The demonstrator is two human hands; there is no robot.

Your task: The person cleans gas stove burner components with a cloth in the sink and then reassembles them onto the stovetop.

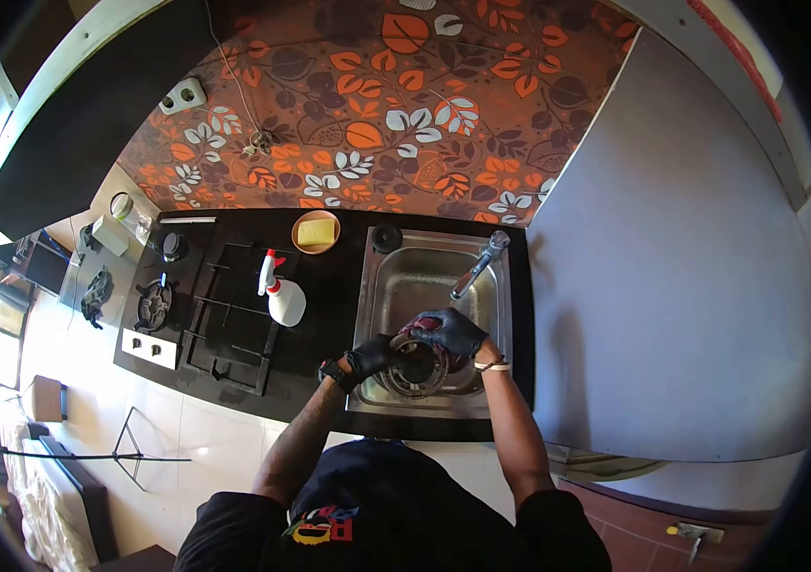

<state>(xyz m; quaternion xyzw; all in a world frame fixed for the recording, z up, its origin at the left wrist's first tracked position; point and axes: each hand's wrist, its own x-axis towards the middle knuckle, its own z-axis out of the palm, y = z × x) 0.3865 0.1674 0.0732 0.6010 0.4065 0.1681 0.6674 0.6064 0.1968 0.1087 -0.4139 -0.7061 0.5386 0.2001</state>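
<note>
Both my hands wear black gloves and are over the steel sink point(396, 276). My left hand point(374, 357) is closed on the left rim of a round, glassy dish-like piece point(415, 383) with a dark middle; its exact kind is unclear. In my right hand point(458, 332) is a crumpled dark red cloth point(422, 326), pressed against the far rim of the round piece. The fingertips of the right hand are partly hidden. Beyond them, the faucet point(482, 264) reaches over the basin from its far right corner.
Left of the sink stands a white spray bottle point(286, 303) with a red trigger. A yellow sponge point(316, 233) lies in a round dish at the wall. Pan grates point(224, 329) and a burner point(155, 305) occupy the left counter. A grey panel point(672, 267) borders the right.
</note>
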